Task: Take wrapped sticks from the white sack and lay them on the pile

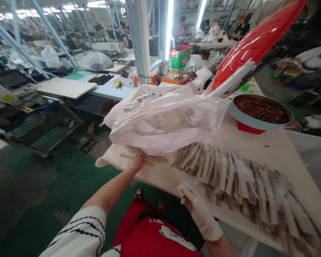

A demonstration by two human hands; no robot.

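Observation:
My bare left hand [136, 163] is at the near left edge of the table, its fingers closed over a thin beige strip [126, 156]. More flat beige strips [149, 156] lie beside it, partly under a large white plastic bag [163, 134]. My right hand [197, 207], in a thin whitish glove, is raised just in front of the table edge. Its fingers are curled together, and what they pinch, if anything, is too blurred to name. To its right, a long row of bundled beige strips [230, 171] spreads across the table.
A round tin of brown pieces [262, 110] rests on a red base at the right. Behind it leans a red glossy object with a white arm [246, 50]. A metal post [140, 43], a green box [179, 59] and an orange tray [171, 77] stand beyond the bag.

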